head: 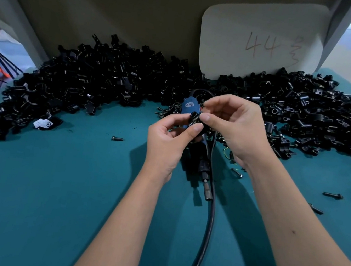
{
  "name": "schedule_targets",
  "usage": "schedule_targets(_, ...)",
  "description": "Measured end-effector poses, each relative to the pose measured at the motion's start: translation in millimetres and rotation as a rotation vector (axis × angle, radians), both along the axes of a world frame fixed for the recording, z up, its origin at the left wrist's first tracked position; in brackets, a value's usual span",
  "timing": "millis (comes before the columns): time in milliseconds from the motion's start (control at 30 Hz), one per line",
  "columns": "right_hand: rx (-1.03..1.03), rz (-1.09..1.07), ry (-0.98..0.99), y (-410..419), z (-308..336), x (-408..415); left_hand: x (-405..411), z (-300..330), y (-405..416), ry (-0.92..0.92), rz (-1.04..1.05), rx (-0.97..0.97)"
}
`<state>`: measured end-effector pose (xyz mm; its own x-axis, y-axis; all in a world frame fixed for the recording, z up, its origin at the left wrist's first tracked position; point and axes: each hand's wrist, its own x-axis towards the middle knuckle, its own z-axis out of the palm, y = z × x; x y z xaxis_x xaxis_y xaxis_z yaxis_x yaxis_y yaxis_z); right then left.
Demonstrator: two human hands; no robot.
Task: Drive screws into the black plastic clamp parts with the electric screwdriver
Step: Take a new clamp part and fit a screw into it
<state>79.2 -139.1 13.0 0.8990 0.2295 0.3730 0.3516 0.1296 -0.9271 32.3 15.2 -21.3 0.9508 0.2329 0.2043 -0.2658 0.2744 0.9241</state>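
My left hand [169,141] pinches a small black plastic clamp part [194,118] between thumb and fingers above the table's middle. My right hand [233,126] meets it from the right, its fingertips closed on a small dark screw [202,103] at the clamp. Under both hands the blue electric screwdriver [190,107] lies on the teal table [56,185], its bit end [207,190] pointing toward me. Its black cable [209,223] runs down to the near edge. Neither hand holds the screwdriver.
A large heap of black clamp parts [88,84] curves along the back, with more on the right [315,110]. Loose screws [117,138] [333,195] lie on the table. A white card marked 44 [262,42] leans on the back wall.
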Motion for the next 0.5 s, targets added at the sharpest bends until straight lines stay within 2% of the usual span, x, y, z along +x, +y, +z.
schedule_targets(167,0.049,-0.026,-0.020,-4.9,3.1,1.4,0.0,0.5,-0.6,0.023,0.017,0.006)
schedule_targets(300,-0.044,-0.219,0.018,-15.7,4.1,5.7,1.5,1.1,-0.3,0.055,0.072,-0.006)
schedule_targets(367,-0.271,-0.326,0.033,-27.0,6.7,7.5,1.9,1.6,0.0,0.062,0.090,-0.027)
schedule_targets(433,-0.627,-0.366,0.040,-44.4,14.9,8.8,1.9,2.0,0.8,0.063,0.096,-0.045)
schedule_targets(500,-0.905,-0.253,0.134,-61.4,28.2,7.2,1.7,2.7,1.2,0.065,0.102,-0.056)
